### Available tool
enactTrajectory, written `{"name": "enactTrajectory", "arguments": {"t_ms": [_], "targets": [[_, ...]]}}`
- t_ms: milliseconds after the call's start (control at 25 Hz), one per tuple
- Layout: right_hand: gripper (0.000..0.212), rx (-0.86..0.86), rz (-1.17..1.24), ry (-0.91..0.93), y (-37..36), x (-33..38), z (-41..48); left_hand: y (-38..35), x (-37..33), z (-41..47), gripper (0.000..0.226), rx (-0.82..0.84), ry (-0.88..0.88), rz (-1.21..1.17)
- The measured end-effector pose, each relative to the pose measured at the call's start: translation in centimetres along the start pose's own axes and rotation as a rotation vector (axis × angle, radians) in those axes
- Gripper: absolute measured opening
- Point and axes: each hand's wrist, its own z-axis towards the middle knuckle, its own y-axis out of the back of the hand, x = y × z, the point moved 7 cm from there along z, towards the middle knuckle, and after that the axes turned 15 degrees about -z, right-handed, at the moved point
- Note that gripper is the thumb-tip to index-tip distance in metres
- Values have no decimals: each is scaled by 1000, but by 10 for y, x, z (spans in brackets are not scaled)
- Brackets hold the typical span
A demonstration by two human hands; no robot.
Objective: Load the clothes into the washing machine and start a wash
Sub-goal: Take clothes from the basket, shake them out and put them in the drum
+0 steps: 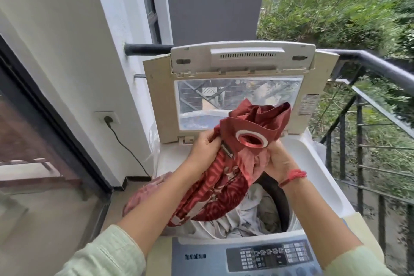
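Observation:
A top-loading washing machine [313, 175] stands in front of me with its lid [242, 60] raised upright. Pale grey and white clothes [251, 217] lie in the drum. Above the drum opening I hold a bunched red patterned curtain [224, 186] with a metal eyelet ring [252, 140] near its top. My left hand [205, 150] grips the cloth on its left side. My right hand [279, 159] grips it on the right, just below the ring. The curtain's lower end hangs down to the drum's front edge.
The control panel [268, 255] with several buttons runs along the machine's near edge. A pinkish cloth bundle [143, 197] lies on the floor to the left. A wall socket with a black cable [109, 120] is on the left wall. A black railing [380, 67] runs along the right.

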Motion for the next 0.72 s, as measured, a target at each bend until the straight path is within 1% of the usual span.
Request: {"name": "enactTrajectory", "arguments": {"t_ms": [40, 80, 120, 160, 240, 280, 320, 360, 400, 440, 480, 520, 560, 600, 640, 680, 720], "targets": [[23, 32, 40, -12, 1, -2, 1, 10, 1, -5, 29, -68, -98, 118], [21, -64, 71, -48, 14, -11, 3, 20, 2, -11, 48, -111, -169, 267], [24, -160, 103, -72, 30, -18, 6, 30, 8, -17, 66, -124, -197, 445], [31, -218, 140, -70, 40, -16, 8, 36, 20, -23, 81, -74, -192, 624], [48, -358, 170, -3, 72, -10, 13, 43, 43, -39, 103, 57, -165, 1022], [46, -469, 116, 55, 89, -3, 12, 48, 59, -47, 110, 107, -137, 1210], [40, -639, 13, 68, 111, -7, 8, 55, 73, -52, 114, 129, -104, 1351], [37, -780, -156, 22, 124, -8, 1, 62, 83, -55, 115, 128, -71, 1447], [40, -874, -353, -75, 146, -28, -1, 70, 90, -57, 114, 111, -16, 1488], [47, -875, -489, -238, 157, -53, -4, 78, 96, -60, 112, 106, 56, 1499], [60, -823, -548, -457, 167, -89, -8, 86, 101, -64, 108, 114, 142, 1483], [78, -766, -619, -675, 170, -119, -16, 92, 103, -68, 103, 108, 202, 1436], [93, -717, -756, -832, 171, -138, -21, 101, 104, -71, 96, 80, 226, 1368], [98, -688, -903, -868, 157, -137, -22, 113, 100, -76, 87, 10, 217, 1273], [94, -662, -1055, -740, 130, -123, -12, 129, 95, -82, 77, -90, 165, 1151], [88, -550, -1156, -535, 91, -105, -1, 147, 87, -89, 68, -217, 83, 1005], [85, -342, -1186, -351, 47, -100, 12, 172, 87, -98, 61, -335, 60, 875]]}}
